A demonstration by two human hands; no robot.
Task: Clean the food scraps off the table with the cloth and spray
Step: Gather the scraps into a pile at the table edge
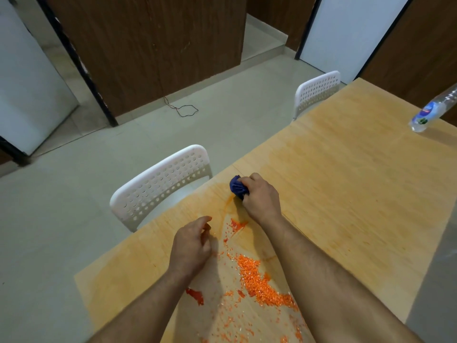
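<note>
The blue cloth (238, 187), bunched, is gripped by the right hand (261, 198) and pressed on the wooden table (346, 184) near its left edge. Orange food scraps (262, 280) lie nearer the camera, between the forearms. The left hand (191, 246) hovers with fingers loosely curled, holding nothing. The spray bottle (431, 112) stands at the far right; its label is unreadable. Two white perforated chairs (160, 184) border the left edge.
</note>
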